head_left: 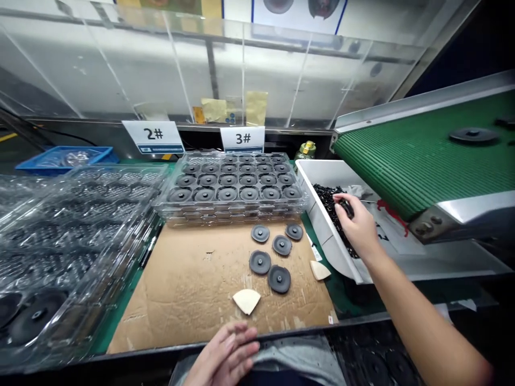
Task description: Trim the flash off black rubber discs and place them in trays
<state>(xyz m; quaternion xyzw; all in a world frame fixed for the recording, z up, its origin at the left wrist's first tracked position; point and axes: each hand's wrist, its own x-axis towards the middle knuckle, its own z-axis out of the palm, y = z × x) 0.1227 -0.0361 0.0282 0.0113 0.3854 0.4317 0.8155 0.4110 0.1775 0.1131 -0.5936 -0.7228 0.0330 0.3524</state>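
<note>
My right hand (356,222) is over a white bin (322,228), its fingers closed around a few small black parts (346,208). Beneath it lies a heap of similar small black pieces (328,195). At the front edge of the cardboard sheet (181,279), my left hand (229,354) is open, fingers stretched out and nothing in it. Several dark grey rounded discs with a centre stud, such as this grey disc (279,279), lie loose on the cardboard. A cream wedge-shaped pad (247,301) is just beyond my left fingertips. Another cream wedge (320,270) rests near the bin.
Behind the cardboard stands a stack of clear trays (231,212) with rows of grey discs. More clear trays (80,230) fill the left side, near a blue tray (30,161). A green conveyor belt (402,155) overhangs the bin, carrying a dark disc (473,135).
</note>
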